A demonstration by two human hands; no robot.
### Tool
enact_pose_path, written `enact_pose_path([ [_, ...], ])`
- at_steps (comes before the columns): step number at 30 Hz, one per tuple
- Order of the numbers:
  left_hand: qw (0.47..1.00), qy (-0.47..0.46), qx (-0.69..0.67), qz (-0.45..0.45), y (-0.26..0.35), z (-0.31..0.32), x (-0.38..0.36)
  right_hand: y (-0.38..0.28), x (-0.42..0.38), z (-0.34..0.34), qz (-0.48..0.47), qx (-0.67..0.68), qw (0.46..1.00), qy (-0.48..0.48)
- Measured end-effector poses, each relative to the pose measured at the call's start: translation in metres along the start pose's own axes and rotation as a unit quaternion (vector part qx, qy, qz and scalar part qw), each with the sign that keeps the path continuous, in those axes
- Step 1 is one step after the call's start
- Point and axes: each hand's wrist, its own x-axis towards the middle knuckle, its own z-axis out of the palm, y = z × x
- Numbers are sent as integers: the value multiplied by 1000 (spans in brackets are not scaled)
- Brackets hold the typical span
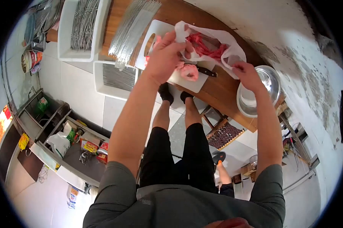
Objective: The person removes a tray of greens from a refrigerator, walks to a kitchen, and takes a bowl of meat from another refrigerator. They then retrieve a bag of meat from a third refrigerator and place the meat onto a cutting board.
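Wooden bench [221,89] over pale floor tiles, rough white wall behind; white cutting board [156,32] mid-bench, steel bowl [260,91] at its right end. Both arms outstretched: left hand [165,55] and right hand [247,74] pinching the rim of a white plastic bag [232,51] of red meat, above the board

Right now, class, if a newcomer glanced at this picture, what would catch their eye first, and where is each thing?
First the white plastic bag of raw red meat, held open over the white cutting board by the left hand and the right hand. Next, pink meat pieces and a dark-handled knife on the board. Then the shiny metal bowl at the right table edge, and the metal skewers left of the board.
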Motion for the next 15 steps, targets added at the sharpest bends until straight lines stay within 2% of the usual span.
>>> enact_pose_path([
  [3, 999, -46, -4, -4, 11, -2, 7, -2, -40, -22, -20, 191, 979, 71],
  [8, 997, -72, 36, -2, 33, 38, -3, -4, -75, -25, -71, 429, 877, 203],
  [11, 987, -123, 105, -24, 55, 70, -30, -2, -110, -22, -67, 521, 833, 171],
  [12, 977, -180, 111, 0, 67, 84, -54, -5, -133, -22, -88, 521, 834, 158],
  [13, 977, -191, 99, 8, 71, 88, -66, -10, -151, -17, -107, 516, 838, 140],
  [15, 975, -179, 132, 17, 83, 99, -92, -39, -191, -19, -47, 454, 878, 144],
])
